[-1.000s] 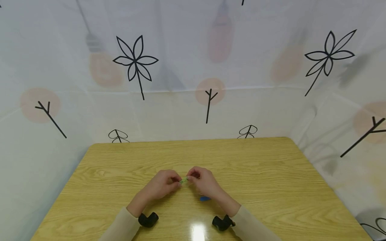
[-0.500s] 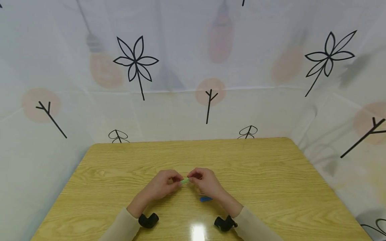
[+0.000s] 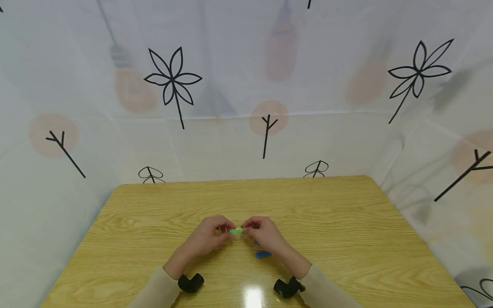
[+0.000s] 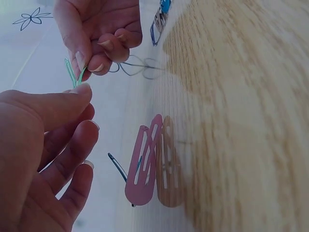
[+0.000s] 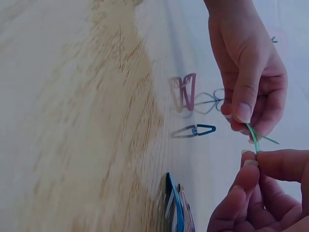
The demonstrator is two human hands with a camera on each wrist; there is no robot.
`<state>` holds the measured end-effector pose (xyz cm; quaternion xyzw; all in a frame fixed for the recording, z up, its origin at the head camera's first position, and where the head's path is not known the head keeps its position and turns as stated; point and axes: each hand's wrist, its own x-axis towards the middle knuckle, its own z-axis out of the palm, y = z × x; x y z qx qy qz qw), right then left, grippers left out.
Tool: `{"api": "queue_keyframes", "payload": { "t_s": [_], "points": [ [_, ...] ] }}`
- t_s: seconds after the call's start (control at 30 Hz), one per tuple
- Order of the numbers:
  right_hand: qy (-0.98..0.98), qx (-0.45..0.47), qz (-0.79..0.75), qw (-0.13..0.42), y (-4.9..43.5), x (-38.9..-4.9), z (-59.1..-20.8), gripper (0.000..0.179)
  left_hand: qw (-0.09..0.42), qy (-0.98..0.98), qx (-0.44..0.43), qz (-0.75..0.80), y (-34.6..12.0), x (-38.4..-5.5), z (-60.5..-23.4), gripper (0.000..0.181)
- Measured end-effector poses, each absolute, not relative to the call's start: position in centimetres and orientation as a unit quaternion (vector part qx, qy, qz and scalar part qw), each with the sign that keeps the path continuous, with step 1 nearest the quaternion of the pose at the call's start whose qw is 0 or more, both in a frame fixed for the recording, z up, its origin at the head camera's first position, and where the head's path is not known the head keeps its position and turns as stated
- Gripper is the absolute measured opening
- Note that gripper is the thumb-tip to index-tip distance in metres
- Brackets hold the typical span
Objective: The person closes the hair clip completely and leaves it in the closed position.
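Note:
A green snap hair clip [image 3: 236, 231] is held in the air between both hands, its two arms splayed apart in the left wrist view. My left hand [image 3: 208, 236] pinches one end between thumb and fingertips. At the other end my right hand [image 3: 265, 235] pinches it with thumb and index finger. Fingertips cover both ends of the clip. Below the right hand lies a blue hair clip [image 3: 263, 254], with another clip [image 5: 186, 208] beside it in the right wrist view.
A pink snap clip [image 4: 140, 176] stands on edge on the glossy wooden table [image 3: 154, 214], with a dark blue clip [image 5: 205, 129] near it. Patterned white cloth [image 3: 215, 145] encloses the back and sides. Black wrist cameras [image 3: 191, 283] sit at both wrists.
More of the green hair clip shows between the hands. My right hand has turned slightly and shifted a little to the right and down; my left hand has barely moved.

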<state>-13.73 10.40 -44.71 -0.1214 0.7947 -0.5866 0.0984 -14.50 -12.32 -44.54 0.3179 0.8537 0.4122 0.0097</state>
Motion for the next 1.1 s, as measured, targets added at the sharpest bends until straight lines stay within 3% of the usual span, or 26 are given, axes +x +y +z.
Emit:
{"api": "queue_keyframes", "payload": {
  "t_s": [0.3,0.77,1.1],
  "points": [
    [0.778,-0.144,-0.603,0.106,10.7,-13.6,-44.8,0.018,-0.015,0.858,0.324,0.398,-12.3,-14.6,-44.7,0.014],
    [0.791,-0.14,-0.593,0.056,10.8,-13.2,-44.7,0.024,-0.02,0.855,0.338,0.391,-12.2,-14.5,-44.5,0.016],
    [0.783,-0.153,-0.598,0.08,10.7,-12.7,-43.7,0.026,-0.018,0.854,0.323,0.406,-12.0,-14.4,-44.8,0.013]
  ]
}}
